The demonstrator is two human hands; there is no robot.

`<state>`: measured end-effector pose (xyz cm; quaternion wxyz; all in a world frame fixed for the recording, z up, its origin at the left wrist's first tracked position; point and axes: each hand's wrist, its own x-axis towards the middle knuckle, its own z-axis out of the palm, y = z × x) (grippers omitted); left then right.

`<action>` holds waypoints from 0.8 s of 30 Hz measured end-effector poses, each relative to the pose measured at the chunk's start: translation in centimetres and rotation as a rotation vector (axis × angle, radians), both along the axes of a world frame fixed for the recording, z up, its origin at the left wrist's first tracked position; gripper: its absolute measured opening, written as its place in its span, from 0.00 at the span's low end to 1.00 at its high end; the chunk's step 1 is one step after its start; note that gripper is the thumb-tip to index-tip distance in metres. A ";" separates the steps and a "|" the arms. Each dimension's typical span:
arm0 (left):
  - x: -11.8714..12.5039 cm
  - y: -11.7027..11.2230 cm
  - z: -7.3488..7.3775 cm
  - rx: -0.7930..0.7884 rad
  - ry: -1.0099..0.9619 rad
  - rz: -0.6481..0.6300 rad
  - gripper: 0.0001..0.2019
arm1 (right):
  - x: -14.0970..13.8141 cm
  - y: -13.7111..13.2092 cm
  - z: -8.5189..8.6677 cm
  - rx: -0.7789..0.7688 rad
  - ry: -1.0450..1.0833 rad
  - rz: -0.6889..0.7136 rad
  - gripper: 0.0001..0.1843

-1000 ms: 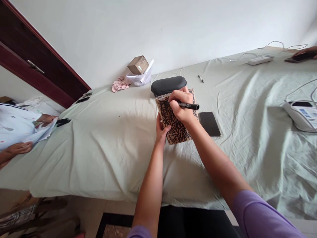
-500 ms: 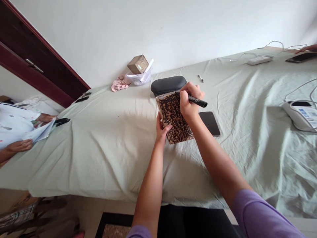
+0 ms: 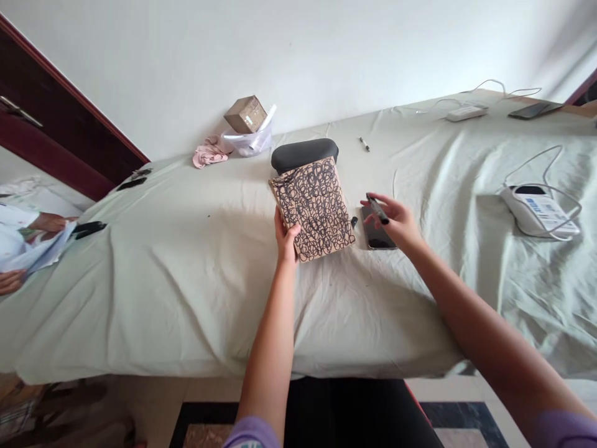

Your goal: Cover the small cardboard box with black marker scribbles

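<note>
A brown cardboard piece (image 3: 313, 208) covered in black scribbled loops lies on the pale green sheet (image 3: 186, 274). My left hand (image 3: 285, 236) grips its lower left edge with thumb on top. My right hand (image 3: 390, 219) has come off the cardboard and hovers to its right, over a black phone (image 3: 375, 234), with a black marker (image 3: 377, 208) pinched in its fingers. A small black marker cap (image 3: 354, 221) lies between the cardboard and the phone. A black padded case (image 3: 304, 153) sits just behind the cardboard.
At the back stand a small cardboard box (image 3: 245, 114) on a plastic bag and a pink cloth (image 3: 208, 155). A white device with cables (image 3: 536, 210) is at the right, a power strip (image 3: 465, 112) and another phone (image 3: 529, 111) far right. Another person's hands hold paper (image 3: 32, 246) at the left.
My right hand lifted the marker off the cardboard and moved right and down over the phone. The cardboard now lies fully uncovered. The camera shifted slightly.
</note>
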<state>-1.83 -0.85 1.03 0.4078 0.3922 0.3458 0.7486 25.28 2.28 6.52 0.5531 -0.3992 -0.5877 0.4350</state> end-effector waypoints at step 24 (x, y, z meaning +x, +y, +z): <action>-0.3 -0.9 0.6 -0.042 -0.027 0.007 0.38 | -1.2 1.7 -4.5 0.035 -0.974 -0.027 0.31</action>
